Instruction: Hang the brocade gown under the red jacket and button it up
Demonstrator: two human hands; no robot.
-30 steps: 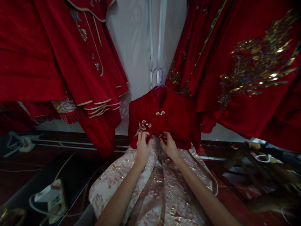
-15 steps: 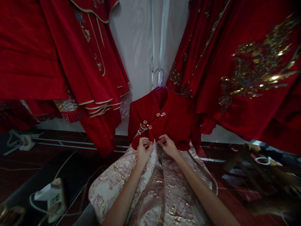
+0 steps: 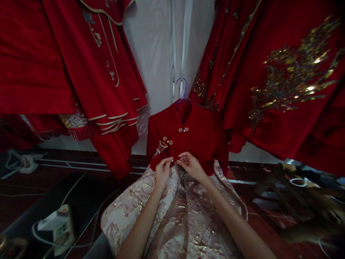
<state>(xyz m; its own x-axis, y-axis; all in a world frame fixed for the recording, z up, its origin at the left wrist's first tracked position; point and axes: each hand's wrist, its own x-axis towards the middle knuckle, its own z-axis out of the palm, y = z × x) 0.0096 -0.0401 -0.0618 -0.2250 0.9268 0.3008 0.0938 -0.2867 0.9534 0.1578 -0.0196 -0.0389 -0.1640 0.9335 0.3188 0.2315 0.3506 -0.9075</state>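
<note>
Over the skirt (image 3: 134, 201), the jacket (image 3: 202, 144) hung from the hanger (image 3: 184, 94), collar up, its wider span running side to side. The left hand (image 3: 162, 172) and right hand (image 3: 192, 166) pinched its 2 lower front edges, closer together than 0.5 s earlier.

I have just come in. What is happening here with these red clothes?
A person is working at the lower front of a red jacket on a purple hanger, above a pale, shiny skirt. The left hand and right hand pinch the jacket's lower front, close together, with small beads at the fingertips. Higher up, two beaded clasps look fastened; whether the beads below are joined cannot be told.
</note>
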